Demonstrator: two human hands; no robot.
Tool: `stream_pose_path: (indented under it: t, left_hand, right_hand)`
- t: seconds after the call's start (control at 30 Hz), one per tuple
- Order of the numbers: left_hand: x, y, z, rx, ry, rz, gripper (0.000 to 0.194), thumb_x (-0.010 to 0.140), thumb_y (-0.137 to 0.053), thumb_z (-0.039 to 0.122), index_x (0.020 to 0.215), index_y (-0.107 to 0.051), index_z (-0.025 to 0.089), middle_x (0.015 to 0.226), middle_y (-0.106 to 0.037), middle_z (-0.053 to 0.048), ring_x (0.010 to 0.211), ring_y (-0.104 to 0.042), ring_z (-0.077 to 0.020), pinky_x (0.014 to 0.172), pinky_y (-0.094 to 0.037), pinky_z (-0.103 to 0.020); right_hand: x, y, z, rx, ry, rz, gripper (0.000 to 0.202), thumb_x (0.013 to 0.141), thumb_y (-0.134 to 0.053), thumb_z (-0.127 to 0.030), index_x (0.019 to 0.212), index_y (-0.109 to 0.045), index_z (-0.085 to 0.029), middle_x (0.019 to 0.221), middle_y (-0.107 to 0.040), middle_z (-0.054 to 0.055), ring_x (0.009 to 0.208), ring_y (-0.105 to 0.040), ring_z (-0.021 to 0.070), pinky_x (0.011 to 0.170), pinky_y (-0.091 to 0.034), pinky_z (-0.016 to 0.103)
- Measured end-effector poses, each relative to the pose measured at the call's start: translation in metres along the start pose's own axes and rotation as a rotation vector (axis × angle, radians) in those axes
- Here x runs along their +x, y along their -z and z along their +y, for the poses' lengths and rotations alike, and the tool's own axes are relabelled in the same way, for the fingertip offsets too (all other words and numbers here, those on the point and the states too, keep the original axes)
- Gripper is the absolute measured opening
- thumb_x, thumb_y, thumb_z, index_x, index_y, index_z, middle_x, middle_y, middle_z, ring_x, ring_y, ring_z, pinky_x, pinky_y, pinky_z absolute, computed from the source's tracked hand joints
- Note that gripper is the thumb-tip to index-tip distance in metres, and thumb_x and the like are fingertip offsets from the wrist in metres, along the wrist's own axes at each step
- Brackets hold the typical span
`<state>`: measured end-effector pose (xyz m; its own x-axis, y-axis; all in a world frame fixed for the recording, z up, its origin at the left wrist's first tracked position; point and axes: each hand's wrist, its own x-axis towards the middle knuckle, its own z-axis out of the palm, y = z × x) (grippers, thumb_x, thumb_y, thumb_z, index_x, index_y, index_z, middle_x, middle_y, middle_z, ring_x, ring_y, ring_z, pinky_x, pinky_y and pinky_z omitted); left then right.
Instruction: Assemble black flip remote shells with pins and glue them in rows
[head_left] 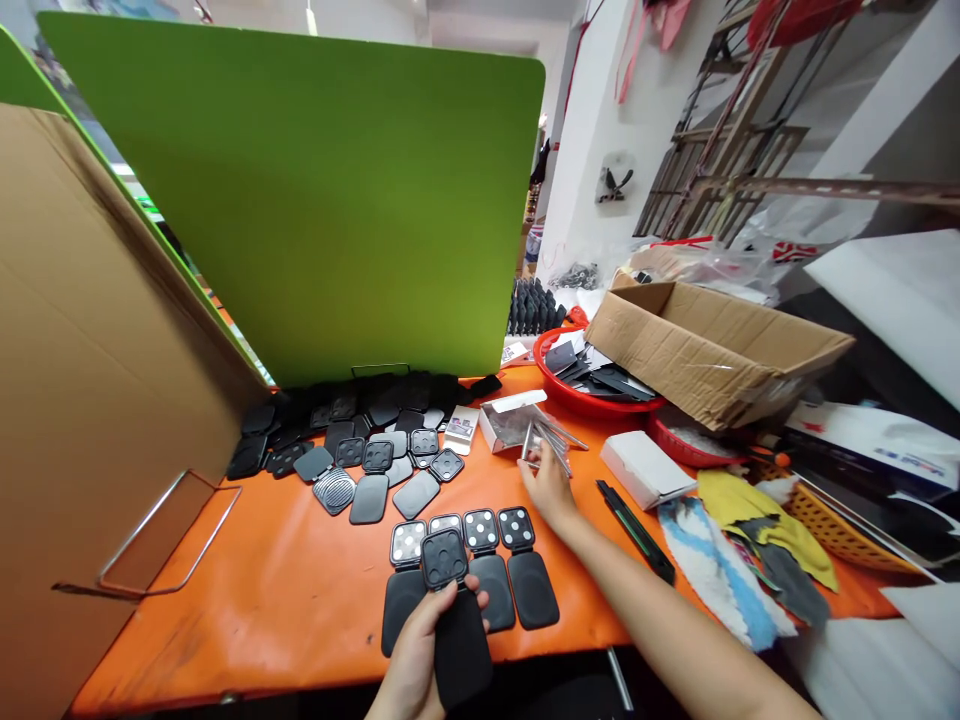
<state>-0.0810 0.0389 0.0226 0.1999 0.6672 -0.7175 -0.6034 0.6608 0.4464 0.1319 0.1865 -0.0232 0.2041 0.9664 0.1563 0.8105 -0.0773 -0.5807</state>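
My left hand [420,640] is wrapped around a black hinged case [463,640], held above the front of the orange table with its square, dimpled lid part tilted up. Behind it, similar open cases [534,590] lie in a row, their square halves carrying pale round dots. Farther back, my right hand [547,488] has its fingertips pinched at thin silver metal rods [553,440]. Those rods stick out of a small open white box [510,425] lying on its side. How many rods the fingers touch cannot be made out.
Loose black cases [371,455] pile up before a green partition [315,200]. A bent wire stand [180,580] is at left. On the right are a black-green cutter knife [637,530], a white box [646,468], cloths [720,570], a red basin [546,370] of dark pieces and a cardboard carton [697,350].
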Motion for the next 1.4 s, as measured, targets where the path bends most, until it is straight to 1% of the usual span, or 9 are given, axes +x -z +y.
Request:
stream_pose_path:
  t: [0.1,0.17,0.3,0.43,0.6,0.83,1.07,1.23,1.4]
  left_hand:
    - [-0.002,-0.001,0.001,0.012,0.006,0.024,0.019,0.079,-0.062,0.021,0.093,-0.063,0.008,0.078,-0.071,-0.014,0.055,-0.066,-0.0182,0.048,-0.052,-0.024]
    - [-0.002,-0.002,0.001,0.020,0.015,0.042,0.019,0.080,-0.061,0.021,0.094,-0.063,0.008,0.078,-0.071,-0.014,0.056,-0.066,-0.0185,0.048,-0.052,-0.025]
    - [-0.002,-0.004,0.001,0.024,0.028,0.062,0.019,0.081,-0.059,0.021,0.095,-0.063,0.008,0.076,-0.071,-0.014,0.055,-0.066,-0.0186,0.047,-0.051,-0.025]
    - [-0.004,-0.006,0.002,0.032,0.033,0.069,0.018,0.082,-0.058,0.020,0.094,-0.063,0.008,0.076,-0.071,-0.014,0.055,-0.066,-0.0186,0.047,-0.051,-0.025]
    - [-0.006,-0.007,0.002,0.032,0.031,0.044,0.019,0.082,-0.059,0.019,0.096,-0.062,0.008,0.077,-0.071,-0.014,0.055,-0.066,-0.0186,0.047,-0.052,-0.025]
    - [-0.006,-0.003,0.003,-0.007,0.037,0.031,0.019,0.081,-0.060,0.021,0.095,-0.063,0.008,0.077,-0.071,-0.014,0.055,-0.067,-0.0192,0.047,-0.052,-0.025]
    - [-0.006,-0.002,0.001,-0.009,0.037,0.010,0.021,0.078,-0.063,0.021,0.095,-0.063,0.008,0.079,-0.072,-0.014,0.055,-0.067,-0.0196,0.049,-0.054,-0.026]
    - [-0.006,-0.004,-0.003,-0.039,0.043,-0.002,0.016,0.078,-0.063,0.018,0.091,-0.063,0.008,0.078,-0.072,-0.012,0.060,-0.069,-0.0197,0.058,-0.057,-0.029]
    - [-0.008,-0.005,0.001,0.030,0.041,0.003,0.019,0.079,-0.062,0.020,0.093,-0.063,0.008,0.078,-0.071,-0.013,0.056,-0.067,-0.0197,0.051,-0.055,-0.027]
  right_hand:
    - [-0.003,0.005,0.000,-0.138,0.023,-0.084,0.024,0.087,-0.046,-0.033,0.098,-0.058,-0.016,0.097,-0.064,0.013,0.095,-0.059,0.0265,0.082,-0.042,0.036]
    - [0.000,0.009,-0.001,-0.171,0.052,-0.139,0.023,0.087,-0.046,-0.035,0.083,-0.060,-0.017,0.093,-0.065,0.013,0.093,-0.059,0.0273,0.082,-0.040,0.036]
    - [0.007,0.014,0.001,-0.226,0.096,-0.219,0.023,0.089,-0.042,-0.030,0.083,-0.060,-0.018,0.096,-0.065,0.013,0.094,-0.058,0.0260,0.083,-0.036,0.035]
    - [0.008,0.017,0.007,-0.203,0.135,-0.269,0.013,0.083,-0.050,-0.023,0.078,-0.060,-0.019,0.095,-0.065,0.011,0.093,-0.057,0.0254,0.082,-0.035,0.033]
    - [0.007,0.018,0.007,-0.048,0.140,-0.234,0.008,0.078,-0.058,-0.028,0.075,-0.060,-0.022,0.080,-0.066,0.005,0.083,-0.058,0.0222,0.074,-0.037,0.029]
    - [0.002,0.015,0.009,0.225,-0.046,0.013,0.028,0.086,-0.043,-0.040,0.065,-0.050,-0.022,0.061,-0.055,0.002,0.064,-0.052,0.0177,0.059,-0.037,0.025]
    - [-0.004,0.013,0.020,0.451,-0.186,0.041,0.030,0.079,-0.051,-0.051,0.067,-0.047,-0.024,0.057,-0.050,0.000,0.062,-0.053,0.0194,0.054,-0.038,0.025]
    - [-0.007,0.010,0.018,0.637,-0.321,-0.049,0.044,0.082,-0.033,-0.066,0.085,-0.044,-0.024,0.043,-0.036,-0.009,0.036,-0.040,0.0125,0.038,-0.034,0.021]
    - [-0.018,0.019,0.022,0.733,-0.422,-0.217,0.043,0.086,-0.030,-0.062,0.085,-0.047,-0.023,0.038,-0.028,-0.012,0.026,-0.024,0.0078,0.029,-0.019,0.018]
